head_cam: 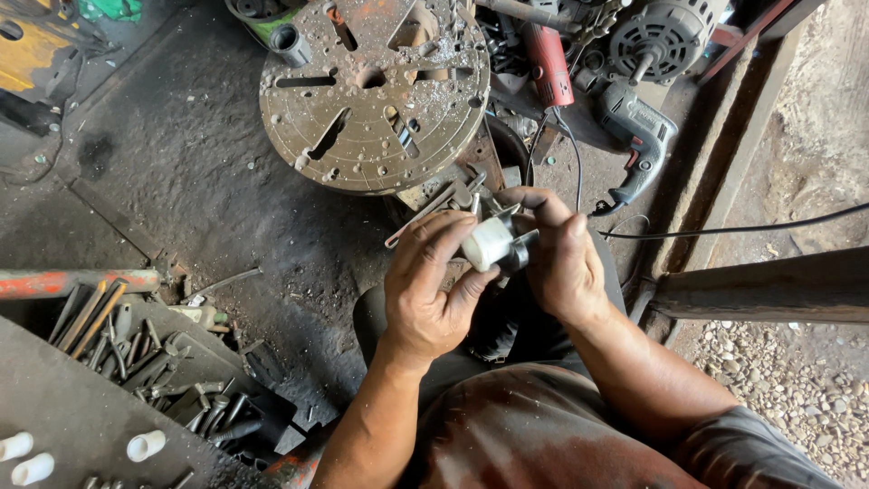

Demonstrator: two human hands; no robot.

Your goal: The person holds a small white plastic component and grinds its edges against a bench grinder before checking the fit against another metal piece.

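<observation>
Crowding the floor above the hands is a big round steel faceplate, slotted and drilled, rusty brown and littered with bright metal chips; a flat slotted metal bar pokes out from under it toward the left hand. Right of it lie a red-handled tool, a grey electric motor with finned end cap, and a grey-blue power drill whose black cable runs off right. Left hand fingers curled and clamped on a short white plastic pipe piece, cylindrical, smooth, held centre frame above the knees; right hand fingers closed round a dark metal part touching the white piece, its exact shape hidden by the fingers. Lower left a dark metal tray full of greasy bolts and rods, next to a grey surface with three more white pipe stubs. A rusty red-painted bar lies left, a thick dark steel tube right, gravel beneath it. Floor black, oily, gritty
</observation>
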